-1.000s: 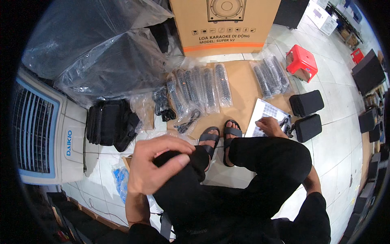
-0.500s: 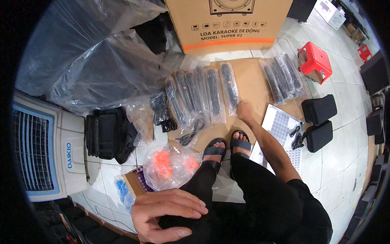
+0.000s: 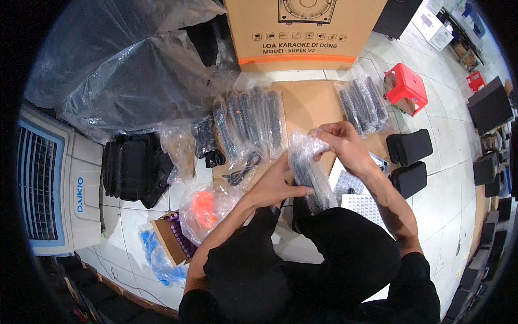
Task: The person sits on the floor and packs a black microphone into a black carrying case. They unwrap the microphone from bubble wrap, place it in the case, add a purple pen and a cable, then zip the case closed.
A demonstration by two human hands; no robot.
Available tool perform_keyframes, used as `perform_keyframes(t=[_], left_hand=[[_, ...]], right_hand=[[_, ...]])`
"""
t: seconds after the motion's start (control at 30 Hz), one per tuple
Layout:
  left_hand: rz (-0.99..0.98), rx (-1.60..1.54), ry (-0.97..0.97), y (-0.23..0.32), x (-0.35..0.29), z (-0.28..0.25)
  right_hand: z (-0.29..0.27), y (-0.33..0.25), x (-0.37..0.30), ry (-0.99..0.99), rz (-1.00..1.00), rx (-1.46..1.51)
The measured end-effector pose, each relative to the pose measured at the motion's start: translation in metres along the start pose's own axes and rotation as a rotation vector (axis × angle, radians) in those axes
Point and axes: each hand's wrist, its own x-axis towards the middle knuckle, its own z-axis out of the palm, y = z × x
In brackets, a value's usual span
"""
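A long dark item in clear bubble wrap, here called the bubble-wrapped package (image 3: 313, 181), is held up above my knees, tilted. My left hand (image 3: 274, 184) is closed round its left side, thumb across the front. With my right hand (image 3: 345, 144) I pinch the loose, crumpled wrap at its upper end. What lies inside the wrap cannot be made out. Beyond my hands, several similar wrapped packages (image 3: 245, 121) lie in a row on a flat cardboard sheet (image 3: 305, 100), and a second group of wrapped packages (image 3: 364, 102) lies to the right.
A large cardboard box (image 3: 302, 48) stands at the back, a red stool (image 3: 406, 89) right of it. Black cases (image 3: 408, 178) and white printed sheets (image 3: 364, 208) lie at right. Left are an air cooler (image 3: 86, 189), black pouches (image 3: 135, 167), black cables (image 3: 206, 143) and a small carton (image 3: 167, 237) of purple items.
My right hand has lifted the bubble-wrapped package off the cardboard and brought it close. My left hand, free before, has come forward and taken hold of it.
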Motion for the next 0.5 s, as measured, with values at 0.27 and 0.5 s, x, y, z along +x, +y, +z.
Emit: perform_keyframes(t=[0.27, 0.5], left_hand=[[-0.098, -0.32, 0.429, -0.012, -0.012, -0.005], [0.036, -0.195, 0.591, -0.025, 0.004, -0.017]], right_hand=[[0.004, 0.101, 0.005, -0.011, -0.206, 0.214], [0.04, 0.183, -0.018, -0.27, 0.172, 0.014]])
